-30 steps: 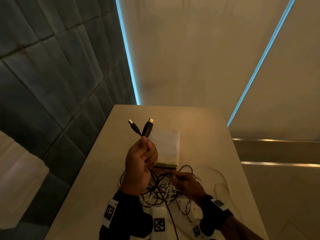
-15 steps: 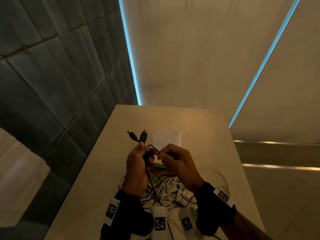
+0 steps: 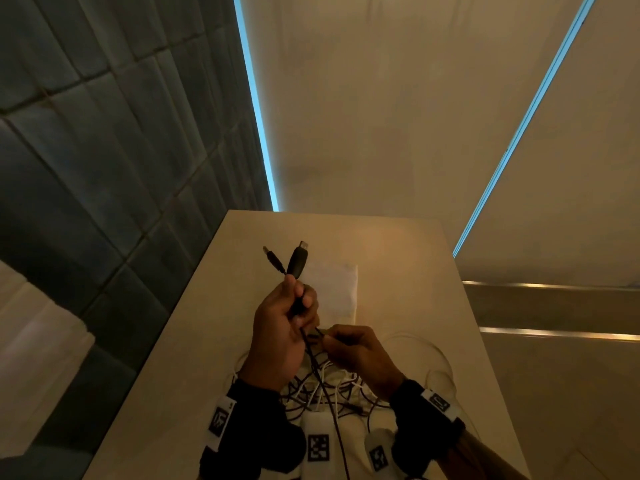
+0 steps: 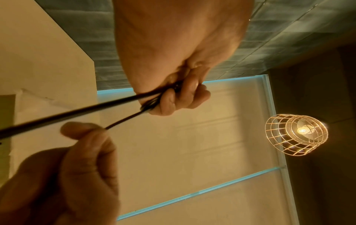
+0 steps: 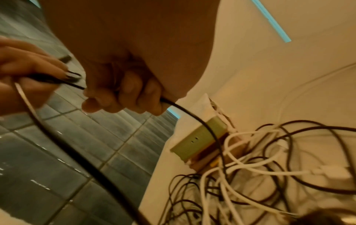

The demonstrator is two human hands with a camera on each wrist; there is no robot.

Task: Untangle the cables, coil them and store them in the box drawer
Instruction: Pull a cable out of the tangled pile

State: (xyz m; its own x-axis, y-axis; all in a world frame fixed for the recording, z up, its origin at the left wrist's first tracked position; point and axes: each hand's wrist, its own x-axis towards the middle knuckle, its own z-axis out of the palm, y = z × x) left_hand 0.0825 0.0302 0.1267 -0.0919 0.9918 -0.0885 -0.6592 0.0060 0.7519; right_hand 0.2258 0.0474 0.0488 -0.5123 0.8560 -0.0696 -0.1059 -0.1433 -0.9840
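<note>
My left hand (image 3: 294,306) is raised over the table and grips a black cable (image 3: 325,393) just below its two plugs (image 3: 297,260), which stick up above the fist. My right hand (image 3: 341,341) sits just right of and below it and pinches a strand of the same black cable (image 5: 192,115). In the left wrist view the cable (image 4: 77,111) runs taut from the left hand's (image 4: 173,97) curled fingers to the right hand's fingertips (image 4: 84,129). A tangle of black and white cables (image 5: 260,164) lies on the table under both hands. The box (image 5: 200,137) with its drawer stands behind the tangle.
The beige table (image 3: 408,258) runs away from me, with a dark tiled wall (image 3: 104,168) along its left edge. A white sheet (image 3: 334,285) lies on top of the box. A thin clear loop of cable (image 3: 440,355) lies right of the tangle. A wire cage lamp (image 4: 296,134) hangs overhead.
My left hand lifted the plugs higher again after dipping. My right hand rose from the tangle to meet the left, then slid down and right along the black cable.
</note>
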